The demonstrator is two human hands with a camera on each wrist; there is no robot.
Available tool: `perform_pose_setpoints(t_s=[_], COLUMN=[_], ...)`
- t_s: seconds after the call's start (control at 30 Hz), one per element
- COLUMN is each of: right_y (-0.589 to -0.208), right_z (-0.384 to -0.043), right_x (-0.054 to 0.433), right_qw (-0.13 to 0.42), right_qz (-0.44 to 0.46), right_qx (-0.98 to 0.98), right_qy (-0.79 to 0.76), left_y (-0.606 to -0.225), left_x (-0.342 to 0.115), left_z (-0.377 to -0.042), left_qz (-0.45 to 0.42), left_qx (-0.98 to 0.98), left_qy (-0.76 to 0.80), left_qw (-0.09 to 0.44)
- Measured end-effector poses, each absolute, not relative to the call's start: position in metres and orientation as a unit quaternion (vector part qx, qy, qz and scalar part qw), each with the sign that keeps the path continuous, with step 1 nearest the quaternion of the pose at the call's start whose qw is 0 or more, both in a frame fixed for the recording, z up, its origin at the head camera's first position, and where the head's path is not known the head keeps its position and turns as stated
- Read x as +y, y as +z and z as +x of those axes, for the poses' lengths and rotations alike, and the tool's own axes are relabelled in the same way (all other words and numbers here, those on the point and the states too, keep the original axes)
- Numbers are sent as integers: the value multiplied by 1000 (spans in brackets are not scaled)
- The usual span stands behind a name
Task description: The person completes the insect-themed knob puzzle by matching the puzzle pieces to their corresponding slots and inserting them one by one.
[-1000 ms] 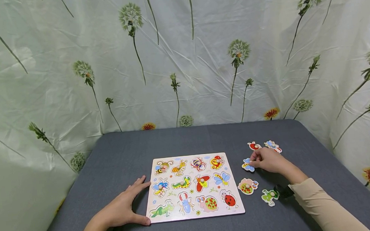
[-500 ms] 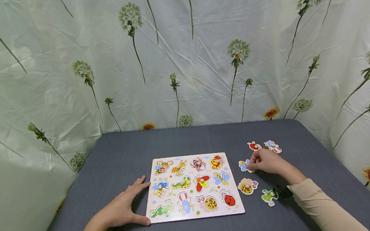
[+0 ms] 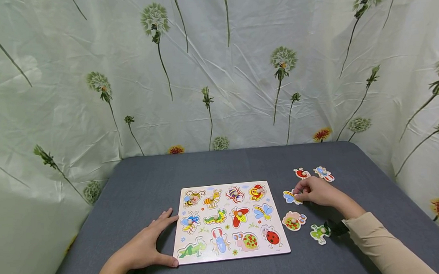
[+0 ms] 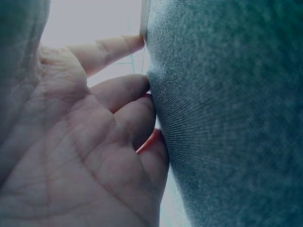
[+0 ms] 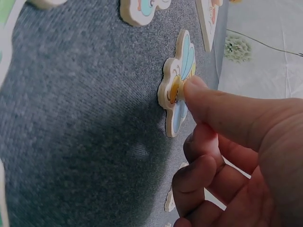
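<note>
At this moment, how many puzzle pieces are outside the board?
5: blue-winged piece pinched by the right hand; red piece and blue-and-red piece beyond it; snail piece beside the board; green piece near the dark wristband. The hand may hide others.

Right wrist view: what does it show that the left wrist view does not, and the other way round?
Only the right wrist view shows the right hand pinching the knob of the blue-winged bee puzzle piece, other loose puzzle pieces and part of the dandelion-print curtain.

Only the left wrist view shows the left hand, from the palm side; the bright area beyond it is too washed out to read.

Both show the dark fabric table surface.
</note>
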State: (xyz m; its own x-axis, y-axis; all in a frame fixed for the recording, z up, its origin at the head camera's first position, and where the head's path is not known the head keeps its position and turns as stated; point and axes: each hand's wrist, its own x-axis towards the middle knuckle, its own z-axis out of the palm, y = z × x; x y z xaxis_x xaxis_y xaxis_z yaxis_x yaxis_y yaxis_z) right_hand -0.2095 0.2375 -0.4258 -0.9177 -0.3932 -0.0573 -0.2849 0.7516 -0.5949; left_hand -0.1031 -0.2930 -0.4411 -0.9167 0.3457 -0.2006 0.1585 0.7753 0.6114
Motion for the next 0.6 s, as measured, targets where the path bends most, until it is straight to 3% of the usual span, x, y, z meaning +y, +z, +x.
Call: perform_pose_setpoints(t_s=[0.6], right_y=[-424], right_z=[-203], right_x=[232], right_qw=[91], right_qz=[-175], right_qx=[940], right_qy=[-280], left_y=[-443], left_x=[-295], left_z=[-104], left_qz=[139], left_qx=[930], left_qy=[305], left_qw=[152])
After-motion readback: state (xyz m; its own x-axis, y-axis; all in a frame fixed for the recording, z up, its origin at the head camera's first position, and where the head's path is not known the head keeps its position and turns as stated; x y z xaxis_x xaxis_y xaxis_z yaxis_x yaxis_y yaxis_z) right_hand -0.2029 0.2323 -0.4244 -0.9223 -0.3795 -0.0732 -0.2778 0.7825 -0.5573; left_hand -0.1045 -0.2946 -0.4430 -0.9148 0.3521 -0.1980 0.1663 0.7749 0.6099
